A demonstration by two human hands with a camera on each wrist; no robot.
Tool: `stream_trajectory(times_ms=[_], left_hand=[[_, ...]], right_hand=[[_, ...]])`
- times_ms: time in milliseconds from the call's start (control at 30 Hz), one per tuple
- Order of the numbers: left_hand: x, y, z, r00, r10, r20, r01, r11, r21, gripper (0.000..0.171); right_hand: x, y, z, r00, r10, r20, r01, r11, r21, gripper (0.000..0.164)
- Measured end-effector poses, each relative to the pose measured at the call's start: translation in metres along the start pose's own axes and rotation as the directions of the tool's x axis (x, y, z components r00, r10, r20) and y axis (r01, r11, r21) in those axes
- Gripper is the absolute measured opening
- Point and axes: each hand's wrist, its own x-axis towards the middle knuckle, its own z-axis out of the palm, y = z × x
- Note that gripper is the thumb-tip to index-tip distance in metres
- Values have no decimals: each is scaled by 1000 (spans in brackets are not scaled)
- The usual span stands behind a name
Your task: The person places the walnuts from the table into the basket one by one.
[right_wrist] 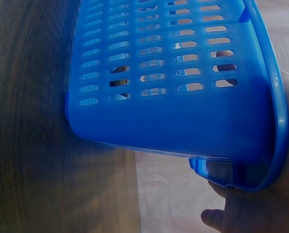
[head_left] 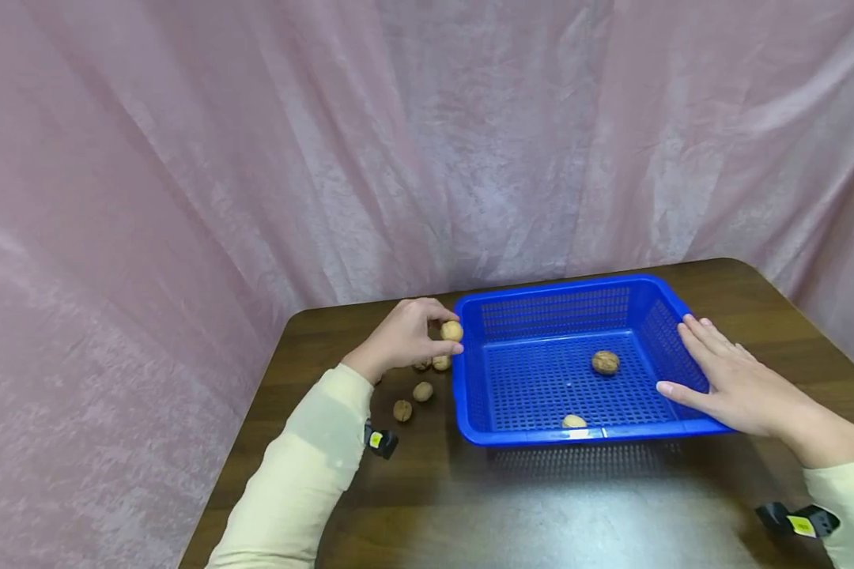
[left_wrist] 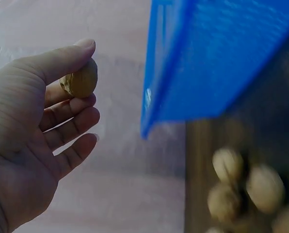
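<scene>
My left hand [head_left: 407,333] pinches a pale walnut [head_left: 451,331] between thumb and fingertips, just outside the left rim of a blue plastic basket [head_left: 562,291]. In the left wrist view that walnut [left_wrist: 82,80] sits against the thumb, with the other fingers loosely bent below. My right hand [head_left: 747,387] rests on the basket's right rim, fingers straight and thumb reaching over the inside. Within the basket lie a brown walnut [head_left: 606,363] and, partly hidden by the front rim, a paler one [head_left: 573,421].
Several loose walnuts [head_left: 423,392] lie on the brown wooden table [head_left: 427,514] left of the basket, some partly hidden behind my left hand. Pink curtains [head_left: 470,142] hang behind the table's back edge. The basket's slotted side wall [right_wrist: 168,116] fills much of the right wrist view.
</scene>
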Motion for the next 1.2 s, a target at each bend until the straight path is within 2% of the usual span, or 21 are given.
stream_trajectory(times_ms=[100, 267, 433, 567, 733, 833, 1033, 1133, 1200], left_hand=[[31, 17, 5, 999, 18, 28, -19, 999, 39, 44], [71, 38, 18, 996, 15, 87, -18, 1000, 25, 41], [101, 47, 35, 996, 2, 93, 1, 999, -33, 35], [118, 53, 50, 994, -24, 108, 38, 991, -131, 36], [134, 62, 73, 988, -24, 154, 60, 970, -234, 47], [139, 66, 85, 986, -29, 164, 75, 957, -280, 49], [137, 62, 109, 982, -65, 180, 120, 942, -314, 47], [133, 58, 117, 978, -85, 188, 140, 942, -305, 47], [132, 58, 119, 979, -79, 186, 132, 947, -292, 44]], right_hand=[[-2, 3, 0, 1000, -9, -10, 9, 1000, -4, 94], [-4, 4, 2, 1000, -9, -9, 9, 1000, 7, 94], [-5, 4, 1, 1000, -14, -16, 14, 1000, 5, 93], [-6, 3, -2, 1000, -6, -10, 6, 1000, 4, 93], [-11, 4, -6, 1000, -8, -7, 8, 1000, -4, 93], [-13, 5, -7, 1000, -7, -8, 7, 1000, -4, 94], [-17, 2, -7, 1000, -2, -8, 2, 1000, 2, 94], [-18, 0, -8, 1000, 4, -2, -4, 1000, 8, 94], [-19, -2, -9, 1000, 8, 2, -8, 1000, 8, 94]])
